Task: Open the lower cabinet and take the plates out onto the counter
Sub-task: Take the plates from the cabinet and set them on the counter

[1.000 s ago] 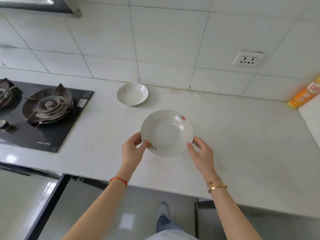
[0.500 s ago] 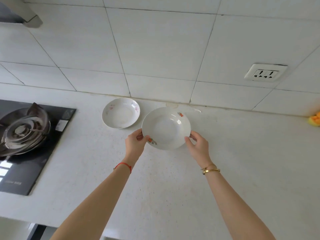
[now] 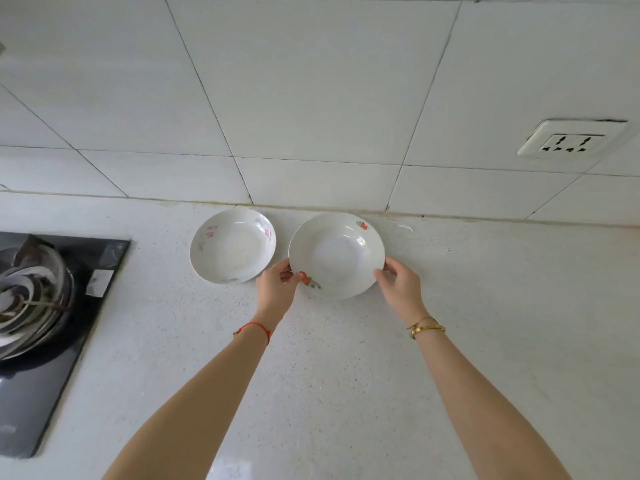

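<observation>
Both hands hold one white deep plate with orange rim motifs at the back of the white counter, close to the tiled wall: the left hand is curled round the plate's near-left rim, thumb on top beside the orange motif, and the right hand pinches the right rim with bent fingers. Whether the plate's base already rests on the counter cannot be told. Just to its left, not touching it, a second white deep plate with pink flowers sits on the counter, between the held plate and the gas hob.
</observation>
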The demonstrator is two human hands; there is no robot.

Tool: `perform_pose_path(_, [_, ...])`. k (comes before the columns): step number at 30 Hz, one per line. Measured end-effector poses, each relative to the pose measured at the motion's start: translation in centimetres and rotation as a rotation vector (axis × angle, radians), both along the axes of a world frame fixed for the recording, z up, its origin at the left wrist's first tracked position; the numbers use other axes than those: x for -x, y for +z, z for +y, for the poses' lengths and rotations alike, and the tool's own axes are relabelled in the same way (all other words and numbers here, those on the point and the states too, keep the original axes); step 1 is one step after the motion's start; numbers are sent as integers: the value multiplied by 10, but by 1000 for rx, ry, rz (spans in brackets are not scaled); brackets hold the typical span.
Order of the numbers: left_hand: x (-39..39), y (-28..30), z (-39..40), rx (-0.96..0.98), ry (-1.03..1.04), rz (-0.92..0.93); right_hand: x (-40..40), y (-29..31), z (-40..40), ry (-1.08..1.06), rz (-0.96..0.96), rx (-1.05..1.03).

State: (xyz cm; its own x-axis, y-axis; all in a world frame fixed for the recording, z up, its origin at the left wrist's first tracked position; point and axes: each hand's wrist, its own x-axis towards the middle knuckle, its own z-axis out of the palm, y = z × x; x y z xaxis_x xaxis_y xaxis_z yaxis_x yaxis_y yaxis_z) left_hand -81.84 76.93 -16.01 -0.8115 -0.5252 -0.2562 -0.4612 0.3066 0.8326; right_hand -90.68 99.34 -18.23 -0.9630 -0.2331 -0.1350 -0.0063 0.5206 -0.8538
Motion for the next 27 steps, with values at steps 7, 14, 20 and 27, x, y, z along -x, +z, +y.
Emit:
perform_pose_path(7, [7,-7,-6,-6,-43,15,3,-4,-3,4,39,-45])
perform_pose_path(14, [4,-1,-12,82,-85,-44,-1,4,4,-17,57,-220])
perform_pose_path(20, [-22,35,-18,354,-129,56,-19,39,20,17,212,-304])
perform_pose_path(27, [-86,93,-10,641,-211,190,-69,87,41,80,422,-333])
